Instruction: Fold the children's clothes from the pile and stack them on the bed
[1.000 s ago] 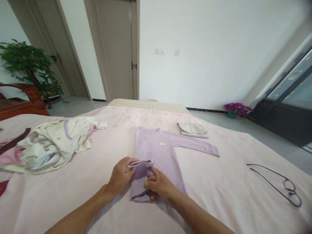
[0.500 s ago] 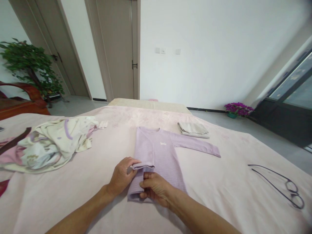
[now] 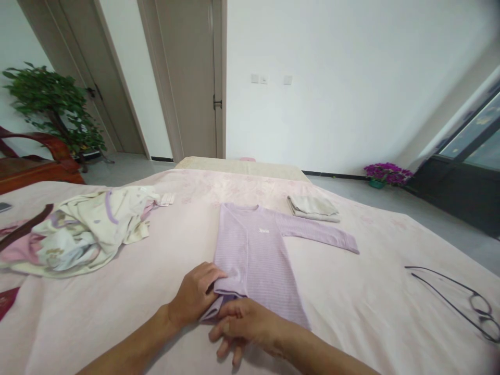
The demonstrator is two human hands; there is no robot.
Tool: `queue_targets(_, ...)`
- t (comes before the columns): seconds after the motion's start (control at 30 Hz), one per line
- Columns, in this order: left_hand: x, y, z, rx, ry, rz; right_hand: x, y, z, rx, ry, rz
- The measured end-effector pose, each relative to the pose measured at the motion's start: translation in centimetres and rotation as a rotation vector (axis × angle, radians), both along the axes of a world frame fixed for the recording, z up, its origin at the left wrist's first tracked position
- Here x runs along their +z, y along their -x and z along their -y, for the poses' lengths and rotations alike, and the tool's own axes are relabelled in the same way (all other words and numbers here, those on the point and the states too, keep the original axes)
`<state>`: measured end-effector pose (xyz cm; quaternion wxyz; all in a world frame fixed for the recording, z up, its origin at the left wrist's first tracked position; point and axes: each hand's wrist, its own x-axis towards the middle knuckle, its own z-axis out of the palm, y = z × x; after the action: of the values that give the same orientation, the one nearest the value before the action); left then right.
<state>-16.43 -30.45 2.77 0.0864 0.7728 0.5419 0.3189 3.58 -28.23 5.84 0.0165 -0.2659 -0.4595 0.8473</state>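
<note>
While the purple shirt point(image 3: 269, 265) lies flat mid-sheet, right in front of the person, both hands work its lower left corner. Left hand point(image 3: 194, 291): fingers close together on top of the cloth, thumb tucked below, seemingly pinching the edge of the flap point(image 3: 232, 255). Right hand point(image 3: 252, 325): lower fingers spread loosely over the pink sheet point(image 3: 351, 312), forefinger by the open end of the flap; can't tell if it pinches anything, tips partly hidden.

To do this well, the left grip should stay light and fixed, so the flap's long edge doesn't skew. Right fingers would do best to level the lower layer first, then press outward from the middle; dragging would likely bunch thin, soft cloth like this. Bottom edge looks turned up and uneven, so it needs squaring with the hem. Sleeve point(image 3: 318, 234) on the far side is stretched out, near the folded grey cloth point(image 3: 314, 208); best not to tug it.
</note>
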Motion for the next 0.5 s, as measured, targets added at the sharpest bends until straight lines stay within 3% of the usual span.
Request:
queue_targets(0.13, -0.3, -0.2, 0.3, -0.017, -0.081, -0.068, 1.4, -1.3, -0.6, 0.188, -0.065, 0.021)
queue_targets(0.2, -0.4, -0.3, 0.6, -0.027, -0.112, -0.112, 2.0, -1.2, -1.5, 0.140, -0.154, -0.015)
queue_targets(0.27, -0.4, -0.5, 0.9, -0.037, -0.123, -0.170, 2.2, -0.9, -2.9, -0.003, -0.286, -0.035)
queue_targets(0.33, -0.1, -0.7, 1.2, -0.032, -0.122, -0.221, 1.8, -0.4, -4.6, -0.169, -0.521, -0.020)
queue_targets(0.4, 0.4, -1.0, 1.4, -0.021, -0.120, -0.249, 0.8, 0.2, -6.4, -0.303, -0.872, 0.048)
queue_targets(0.5, 0.9, -1.4, 1.3, -0.049, -0.113, -0.238, -0.6, 1.2, -8.8, -0.359, -1.367, 0.187)
